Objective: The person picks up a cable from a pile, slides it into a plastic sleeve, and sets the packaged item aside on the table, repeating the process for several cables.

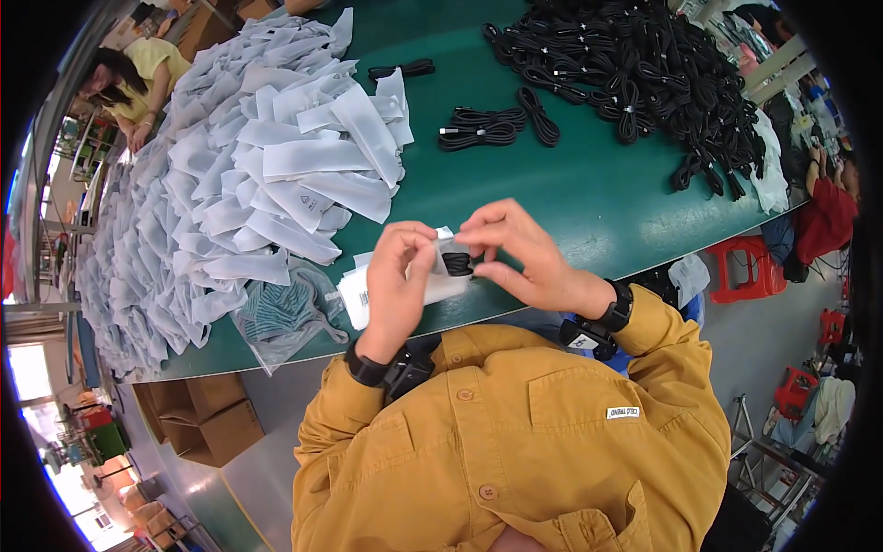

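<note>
A small translucent plastic bag is between my hands above the near edge of the table, with a coiled black cable at its right side. My left hand pinches the bag's left part between thumb and fingers. From the right, the curled fingers of my right hand grip the bag's upper edge, while its thumb lies by the cable. How far the cable sits inside the bag is hard to make out. Beneath my hands lies a stack of flat white bags.
A large heap of frosted bags covers the table's left. Black coiled cables are piled at far right, with several loose coils nearer the middle. A clear bag of teal strips lies left of my hands. Cardboard boxes stand below.
</note>
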